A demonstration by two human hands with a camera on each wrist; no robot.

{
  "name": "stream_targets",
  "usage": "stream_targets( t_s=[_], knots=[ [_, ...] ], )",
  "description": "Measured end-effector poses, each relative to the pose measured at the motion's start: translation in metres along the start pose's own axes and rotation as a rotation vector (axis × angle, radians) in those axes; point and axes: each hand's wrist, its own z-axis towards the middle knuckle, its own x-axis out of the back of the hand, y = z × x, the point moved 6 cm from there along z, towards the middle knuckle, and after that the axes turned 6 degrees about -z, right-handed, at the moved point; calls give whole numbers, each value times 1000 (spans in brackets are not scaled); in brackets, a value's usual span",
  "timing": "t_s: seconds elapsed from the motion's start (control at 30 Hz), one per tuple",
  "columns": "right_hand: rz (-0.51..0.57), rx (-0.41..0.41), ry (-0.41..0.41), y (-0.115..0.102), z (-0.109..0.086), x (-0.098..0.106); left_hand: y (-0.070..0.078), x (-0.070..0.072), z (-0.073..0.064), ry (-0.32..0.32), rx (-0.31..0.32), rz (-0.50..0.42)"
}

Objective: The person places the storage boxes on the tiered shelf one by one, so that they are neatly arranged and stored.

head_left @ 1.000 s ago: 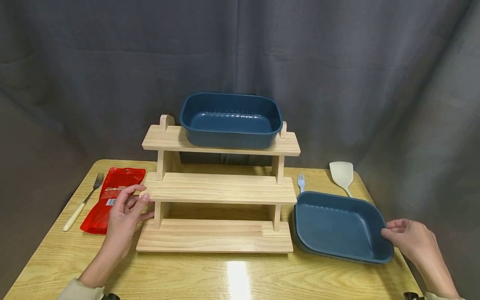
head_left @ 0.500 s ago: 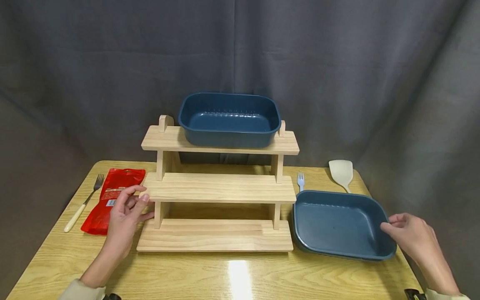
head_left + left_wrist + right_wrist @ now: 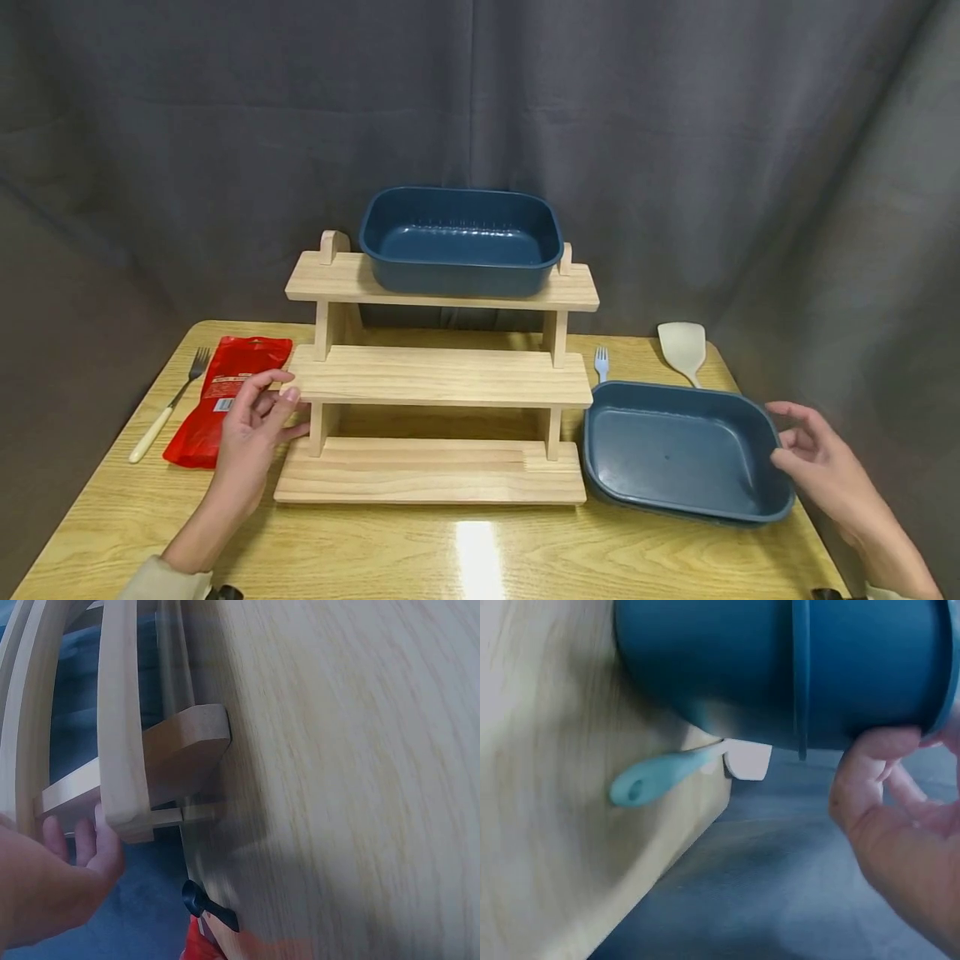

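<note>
A three-tier wooden shelf rack (image 3: 441, 375) stands mid-table. My left hand (image 3: 251, 425) grips the left end of its middle board, thumb at the front edge; the left wrist view shows its curled fingers (image 3: 86, 844) behind the board. At the right, a dark blue rectangular tub (image 3: 675, 450) sits in another like it; two rims show in the right wrist view, including the lower tub (image 3: 705, 667). My right hand (image 3: 821, 467) touches the upper tub's right side, thumb and index finger apart. Another blue tub (image 3: 461, 279) rests on the rack's top board.
Left of the rack lie a red pouch (image 3: 225, 408) and a fork (image 3: 167, 407). A small black spoon-like thing (image 3: 210, 904) shows near the pouch. Behind the right tubs are a pale blue fork (image 3: 602, 363) and a spatula (image 3: 682, 346) with a teal handle (image 3: 656, 780).
My right hand's index finger has lifted away from the tub's rim and the hand has opened out. The upper right tub has shifted slightly. My left hand stays put.
</note>
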Motion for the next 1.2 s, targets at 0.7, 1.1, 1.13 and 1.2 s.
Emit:
stream_targets(
  t_s=[0.7, 1.1, 1.13, 1.2],
  knots=[
    [677, 115, -37, -13, -23, 21, -4, 0, 7, -76, 55, -65],
    [675, 18, -13, -42, -31, 32, -6, -3, 10, -80, 96, -22],
    [670, 9, -6, -43, -31, 33, -7, -4, 10, -82, 99, -21],
    [670, -5, 5, -45, -32, 35, -7, -4, 11, -86, 103, -20]
  ],
)
